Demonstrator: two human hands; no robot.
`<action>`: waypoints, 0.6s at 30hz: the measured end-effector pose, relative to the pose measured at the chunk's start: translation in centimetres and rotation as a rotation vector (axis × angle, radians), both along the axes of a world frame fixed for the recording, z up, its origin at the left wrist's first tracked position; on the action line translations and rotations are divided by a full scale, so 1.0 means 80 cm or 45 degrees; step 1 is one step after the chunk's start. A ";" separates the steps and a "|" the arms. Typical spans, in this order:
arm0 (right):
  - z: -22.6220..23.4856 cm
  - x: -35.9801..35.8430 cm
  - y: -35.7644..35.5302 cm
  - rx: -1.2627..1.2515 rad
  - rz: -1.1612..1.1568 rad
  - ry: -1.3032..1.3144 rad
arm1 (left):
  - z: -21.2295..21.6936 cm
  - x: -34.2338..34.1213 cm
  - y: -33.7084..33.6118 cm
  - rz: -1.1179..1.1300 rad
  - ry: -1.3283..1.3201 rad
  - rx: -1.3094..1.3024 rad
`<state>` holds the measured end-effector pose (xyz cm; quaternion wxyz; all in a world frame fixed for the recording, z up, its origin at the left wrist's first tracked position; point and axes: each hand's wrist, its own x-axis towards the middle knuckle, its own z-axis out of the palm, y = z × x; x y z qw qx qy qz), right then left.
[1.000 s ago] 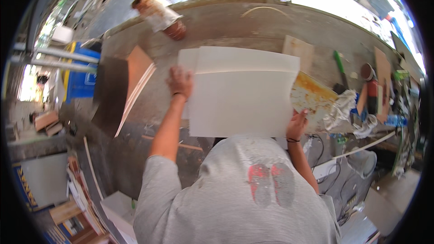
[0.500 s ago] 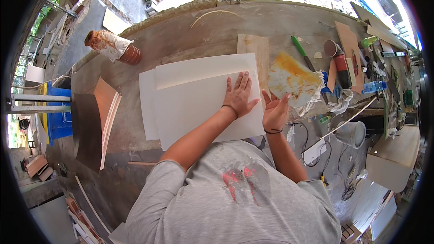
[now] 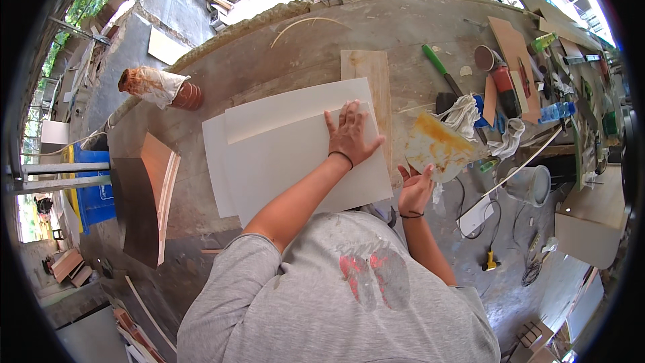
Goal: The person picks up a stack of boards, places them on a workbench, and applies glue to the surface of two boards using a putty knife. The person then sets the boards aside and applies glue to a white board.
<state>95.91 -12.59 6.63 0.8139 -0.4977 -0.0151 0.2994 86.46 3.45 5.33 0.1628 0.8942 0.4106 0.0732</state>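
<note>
White sheets or thin boards (image 3: pixel 289 161) lie overlapped on the worktable in front of me. My left hand (image 3: pixel 351 138) rests flat on the upper right part of the top one, fingers extended and thumb out to the side. Just right of the stack, my right hand (image 3: pixel 416 191) is closed at the lower edge of a pale sheet with orange-brown stains (image 3: pixel 440 141). That sheet is tilted, and its gripped edge is partly hidden by my fingers. Behind it lies a bunched white cloth (image 3: pixel 462 115).
A plain wooden board (image 3: pixel 373 70) lies beyond the stack. A stained, cloth-wrapped reddish-brown cylinder (image 3: pixel 188 96) is at the left, near curved panels (image 3: pixel 138 205). A green-handled tool (image 3: pixel 435 60), a red-and-black tool (image 3: pixel 504 84) and a plastic bottle (image 3: pixel 556 111) clutter the right side.
My right hand has moved slightly toward me with the stained sheet, uncovering the white cloth behind it. The left hand stays flat on the white stack.
</note>
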 end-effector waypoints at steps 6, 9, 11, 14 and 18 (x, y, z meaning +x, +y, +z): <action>-0.003 -0.014 -0.005 -0.029 0.055 0.015 | -0.008 0.013 0.005 0.118 -0.062 -0.013; -0.003 -0.015 -0.008 0.001 0.078 -0.002 | -0.008 0.014 0.005 0.116 -0.035 0.004; -0.004 -0.015 -0.010 0.003 0.076 0.000 | -0.010 0.013 0.005 0.134 -0.049 0.010; -0.005 -0.013 -0.011 -0.012 0.057 0.011 | -0.013 0.013 0.005 0.143 -0.087 0.034; -0.006 -0.012 -0.014 -0.007 0.052 0.002 | -0.006 0.014 0.005 0.132 -0.044 -0.001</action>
